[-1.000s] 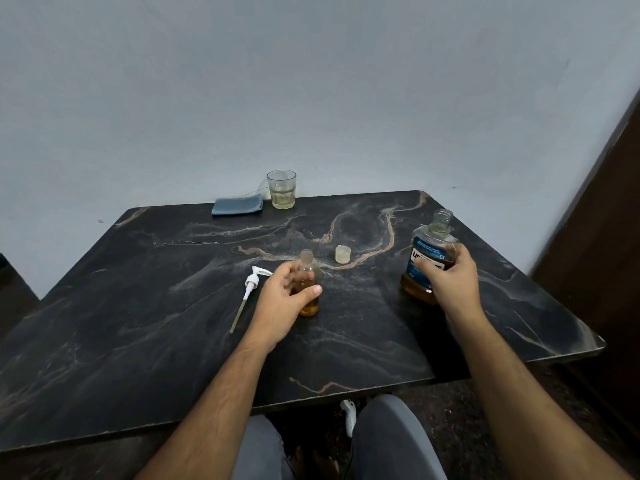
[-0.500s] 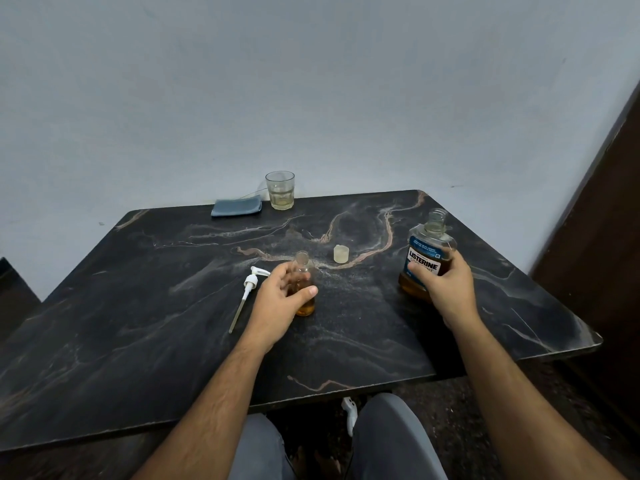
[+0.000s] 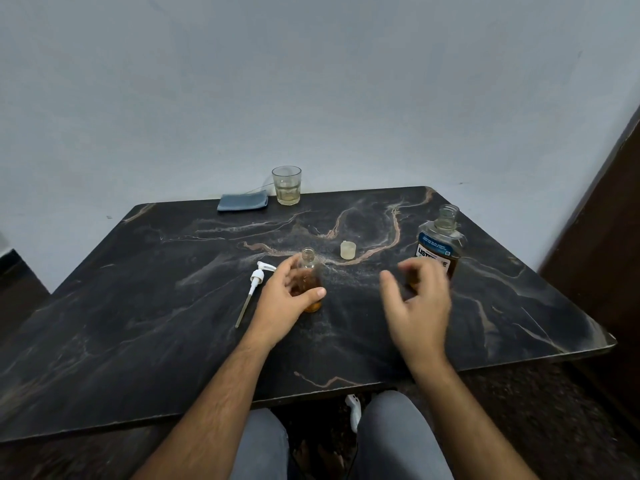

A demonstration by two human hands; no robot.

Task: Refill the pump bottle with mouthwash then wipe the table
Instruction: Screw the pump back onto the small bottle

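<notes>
The left hand (image 3: pixel 282 299) grips the upright pump bottle (image 3: pixel 309 284); the pump (image 3: pixel 255 285) lies just to its left, stem toward the person. The right hand (image 3: pixel 417 303), fingers loose and holding nothing, hovers near the mouthwash bottle (image 3: pixel 439 245).

The only readable text is on the mouthwash bottle (image 3: pixel 439 244): its blue label carries white capital letters, "LIST" at the start and "E" further along, the middle hidden behind the blurred fingers (image 3: pixel 420 271) of the right hand (image 3: pixel 417 308). Small print on the upper label band and a small square code are too fine to read.
</notes>
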